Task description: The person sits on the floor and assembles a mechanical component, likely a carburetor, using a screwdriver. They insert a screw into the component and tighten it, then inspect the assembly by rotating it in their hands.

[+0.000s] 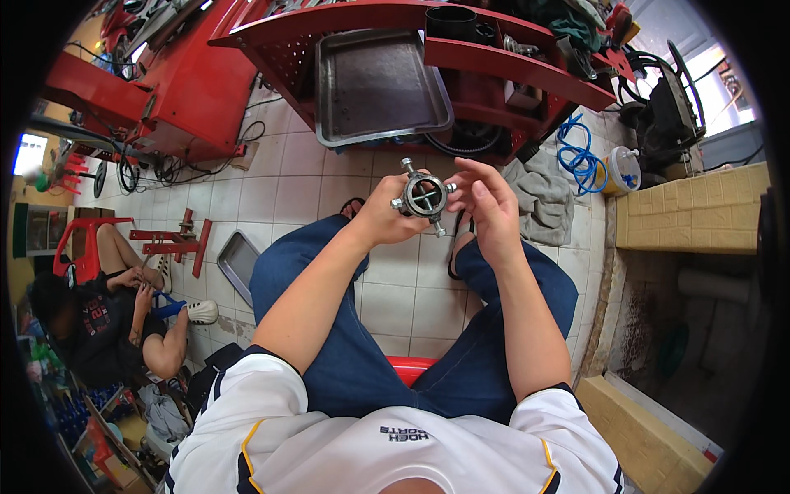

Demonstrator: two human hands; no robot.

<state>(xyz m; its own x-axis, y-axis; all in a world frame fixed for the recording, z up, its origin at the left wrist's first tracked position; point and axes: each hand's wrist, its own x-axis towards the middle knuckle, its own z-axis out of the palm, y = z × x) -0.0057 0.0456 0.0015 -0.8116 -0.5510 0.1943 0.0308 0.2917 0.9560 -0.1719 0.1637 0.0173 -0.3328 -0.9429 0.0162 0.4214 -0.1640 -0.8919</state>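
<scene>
A dark metal ring with bolts sticking out around its rim [414, 202] is held over the floor between my knees. Thin rods cross inside its round opening. My left hand [378, 216] grips it from the left side, with the fingers partly hidden behind the ring. My right hand [494, 210] is beside the bolt on the ring's right, its palm turned toward the ring and its fingers apart. Whether a right fingertip touches that bolt, I cannot tell.
A metal tray [374, 86] rests against a red tool cart [494, 62] ahead. Another tray [239, 265] lies left of my legs. A person [99, 321] sits at the left. Grey cloth [539, 202], a coiled blue hose [580, 156] and a lidded bucket [623, 170] are at the right.
</scene>
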